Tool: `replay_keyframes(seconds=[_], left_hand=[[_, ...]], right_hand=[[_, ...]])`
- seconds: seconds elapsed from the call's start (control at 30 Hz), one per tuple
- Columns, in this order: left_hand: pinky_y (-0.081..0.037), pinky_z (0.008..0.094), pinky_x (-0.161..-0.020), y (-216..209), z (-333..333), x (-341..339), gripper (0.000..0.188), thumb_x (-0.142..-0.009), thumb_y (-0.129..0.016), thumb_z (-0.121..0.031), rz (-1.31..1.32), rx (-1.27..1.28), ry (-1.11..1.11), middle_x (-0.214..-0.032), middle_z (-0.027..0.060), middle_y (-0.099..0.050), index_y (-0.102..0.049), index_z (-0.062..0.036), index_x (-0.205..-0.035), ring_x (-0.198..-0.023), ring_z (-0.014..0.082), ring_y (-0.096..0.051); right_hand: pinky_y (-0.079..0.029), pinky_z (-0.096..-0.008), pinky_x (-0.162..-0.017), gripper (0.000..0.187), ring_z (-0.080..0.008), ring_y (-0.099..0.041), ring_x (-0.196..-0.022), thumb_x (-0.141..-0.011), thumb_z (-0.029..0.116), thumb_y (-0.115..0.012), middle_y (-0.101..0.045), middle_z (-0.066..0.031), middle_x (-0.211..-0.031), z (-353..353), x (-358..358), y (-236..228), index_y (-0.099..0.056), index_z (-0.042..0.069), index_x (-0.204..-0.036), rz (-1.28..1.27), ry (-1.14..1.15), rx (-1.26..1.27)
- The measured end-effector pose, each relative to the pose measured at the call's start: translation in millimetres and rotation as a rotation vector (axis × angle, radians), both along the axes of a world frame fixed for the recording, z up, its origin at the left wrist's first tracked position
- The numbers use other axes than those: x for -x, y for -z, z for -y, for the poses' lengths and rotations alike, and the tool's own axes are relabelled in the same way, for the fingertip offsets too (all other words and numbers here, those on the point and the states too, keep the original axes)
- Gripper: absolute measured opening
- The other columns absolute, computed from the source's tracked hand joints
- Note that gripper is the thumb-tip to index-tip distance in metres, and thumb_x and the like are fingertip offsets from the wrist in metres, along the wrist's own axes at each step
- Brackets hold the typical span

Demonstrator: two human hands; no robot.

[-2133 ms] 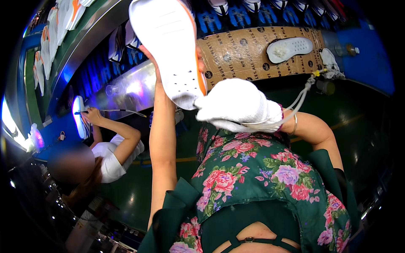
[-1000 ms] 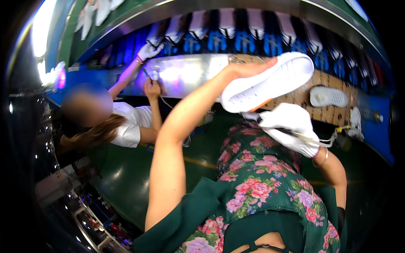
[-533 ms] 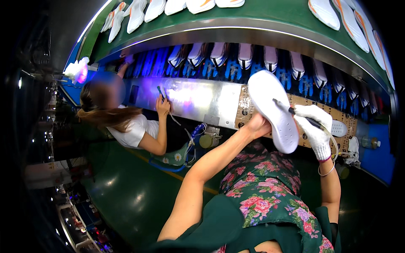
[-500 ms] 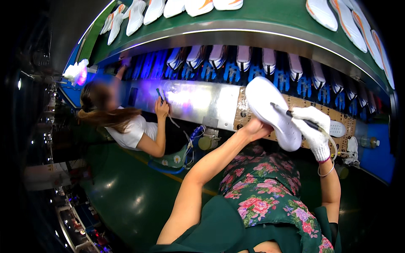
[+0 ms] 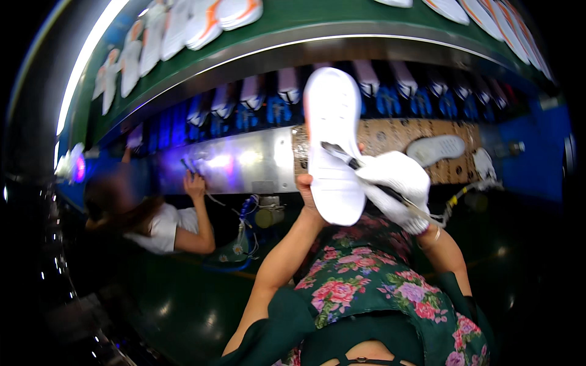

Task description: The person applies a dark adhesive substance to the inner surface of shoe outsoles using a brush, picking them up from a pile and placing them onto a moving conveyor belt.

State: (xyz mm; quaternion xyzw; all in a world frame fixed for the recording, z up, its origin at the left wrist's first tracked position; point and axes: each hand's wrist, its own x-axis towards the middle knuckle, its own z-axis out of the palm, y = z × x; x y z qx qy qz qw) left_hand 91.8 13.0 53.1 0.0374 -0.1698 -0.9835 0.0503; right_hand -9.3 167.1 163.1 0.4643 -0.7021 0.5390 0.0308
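A white shoe sole [image 5: 332,110] stands nearly upright in front of me, its broad face turned toward me. My bare left hand [image 5: 309,190] grips its left edge low down, with the thumb in front and the other fingers mostly hidden behind. In a white knit glove, my right hand [image 5: 397,186] is closed around a thin brush-like applicator [image 5: 354,163] with a dark grip and a tube trailing from its back end. The applicator's tip lies against the middle of the sole, or just over it. A second white sole [image 5: 436,150] rests on cardboard [image 5: 384,131] beyond my right hand.
Several white-and-orange soles line a green shelf [image 5: 342,13] above. Under it, shoe uppers sit on blue holders [image 5: 387,100]. Left of the cardboard is a metal plate [image 5: 274,160]. A co-worker [image 5: 165,222] works at the left. A white cloth [image 5: 484,165] lies at the right.
The sole has moved left in view and turned more upright, its face more toward me. My right hand has followed left, the applicator still in it. The view has shifted to the right.
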Motion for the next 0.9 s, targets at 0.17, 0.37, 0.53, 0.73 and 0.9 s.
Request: replay_keyframes(seconds=[0.17,0.37,0.53,0.73,0.9], left_hand=[[-0.042,0.0529,-0.111,-4,-23,17,0.103,-0.083,-0.044,-0.086,-0.078,-0.251,-0.125,-0.148,0.0225,-0.044,-0.03,-0.0129,-0.154,-0.13,0.038,-0.05],[-0.035,0.052,-0.117,0,-50,24,0.11,-0.078,-0.052,-0.086,0.166,-0.02,-0.145,-0.155,0.0116,-0.037,-0.021,-0.0184,-0.158,-0.14,0.0318,-0.041],[-0.037,0.0518,-0.116,6,-56,24,0.108,-0.079,-0.052,-0.085,0.19,0.027,-0.156,-0.153,0.0122,-0.039,-0.023,-0.0183,-0.158,-0.138,0.032,-0.043],[-0.039,0.0516,-0.114,8,-53,27,0.106,-0.08,-0.051,-0.084,0.211,0.056,-0.222,-0.151,0.0128,-0.041,-0.024,-0.0183,-0.158,-0.136,0.0323,-0.045],[-0.04,0.0515,-0.113,8,-50,31,0.104,-0.081,-0.051,-0.083,0.232,0.096,-0.271,-0.148,0.0134,-0.044,-0.025,-0.0182,-0.157,-0.134,0.0326,-0.047]], right_hand=[[-0.055,-0.0361,-0.073,0.024,-0.0275,-0.071,-0.08,-0.073,0.002,-0.079,-0.074,-0.0108,-0.091,6,3,-8,-0.077,0.009,-0.096,-0.008,0.069,0.075],[-0.05,-0.0351,-0.1,0.04,-0.0231,-0.063,-0.116,-0.086,0.009,-0.071,-0.065,-0.0119,-0.128,7,7,8,-0.066,0.009,-0.126,0.165,-0.031,0.059],[-0.049,-0.0353,-0.102,0.044,-0.0228,-0.062,-0.118,-0.086,0.006,-0.071,-0.064,-0.0115,-0.132,14,6,1,-0.065,0.01,-0.129,-0.01,0.068,0.021],[-0.055,-0.0385,-0.083,0.029,-0.0292,-0.071,-0.092,-0.078,0.004,-0.076,-0.075,-0.0117,-0.102,28,-8,-11,-0.076,0.008,-0.106,0.018,0.146,0.151],[-0.056,-0.0373,-0.081,0.031,-0.0278,-0.071,-0.09,-0.077,0.003,-0.077,-0.074,-0.0117,-0.1,27,-7,1,-0.076,0.009,-0.108,0.164,0.21,0.273]])
